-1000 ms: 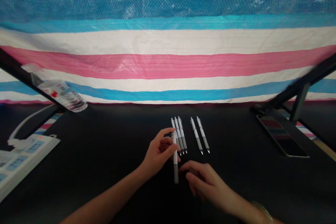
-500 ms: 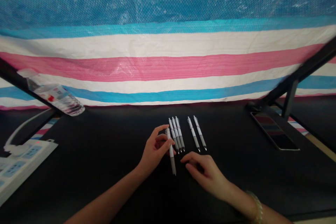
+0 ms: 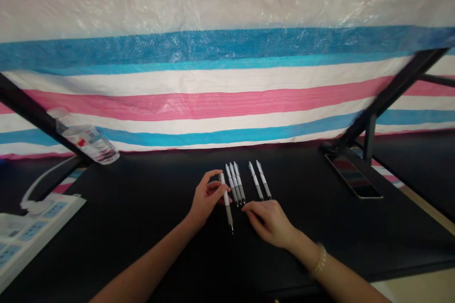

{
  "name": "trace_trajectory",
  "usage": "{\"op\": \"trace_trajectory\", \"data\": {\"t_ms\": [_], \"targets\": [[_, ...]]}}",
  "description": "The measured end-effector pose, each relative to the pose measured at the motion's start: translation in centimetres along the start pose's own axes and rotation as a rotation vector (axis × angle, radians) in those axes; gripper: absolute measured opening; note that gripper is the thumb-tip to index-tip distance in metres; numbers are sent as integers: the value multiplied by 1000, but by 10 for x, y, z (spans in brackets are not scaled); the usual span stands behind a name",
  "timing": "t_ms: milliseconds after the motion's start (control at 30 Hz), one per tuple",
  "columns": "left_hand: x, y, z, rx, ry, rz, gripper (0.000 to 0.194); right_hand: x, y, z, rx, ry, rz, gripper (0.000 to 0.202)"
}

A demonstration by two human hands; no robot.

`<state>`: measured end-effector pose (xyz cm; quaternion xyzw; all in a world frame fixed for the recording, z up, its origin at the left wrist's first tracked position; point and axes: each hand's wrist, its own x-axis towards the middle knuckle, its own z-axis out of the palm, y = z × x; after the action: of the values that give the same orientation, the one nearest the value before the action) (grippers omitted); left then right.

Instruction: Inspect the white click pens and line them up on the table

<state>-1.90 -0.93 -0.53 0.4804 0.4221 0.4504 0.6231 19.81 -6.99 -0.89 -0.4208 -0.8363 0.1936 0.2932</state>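
My left hand (image 3: 206, 199) is closed on a white pen with a grey grip (image 3: 227, 203), its metal tip pointing down toward me. Just right of it, three similar pens (image 3: 235, 182) lie side by side on the black table (image 3: 142, 208). A further pair of white-and-grey pens (image 3: 260, 180) rests to the right, across a small gap. My right hand (image 3: 272, 222) is empty, with its index finger by the tips of the group of three and its thumb apart below. Whether that fingertip touches a pen, I cannot tell. The hand partly covers the tips of the pair.
A clear plastic bottle (image 3: 95, 144) leans behind a black bar at the back left. At the left edge sits a white power strip (image 3: 39, 227) with a plugged-in cable. A phone (image 3: 353, 175) lies at the right. A striped plastic sheet (image 3: 213, 104) hangs behind the table.
My right hand has come closer to the tips of the lying pens. More of the held pen's metal tip shows. The whole view has shifted slightly.
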Motion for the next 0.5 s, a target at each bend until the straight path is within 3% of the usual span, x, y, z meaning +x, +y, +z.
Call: {"op": "trace_trajectory", "data": {"t_ms": [233, 500], "targets": [[0, 1, -8, -25, 39, -1, 75, 4, 3, 3, -43, 80, 13, 22], [4, -8, -7, 151, 59, 121, 64, 7, 5, 4, -114, 203, 105, 21]]}}
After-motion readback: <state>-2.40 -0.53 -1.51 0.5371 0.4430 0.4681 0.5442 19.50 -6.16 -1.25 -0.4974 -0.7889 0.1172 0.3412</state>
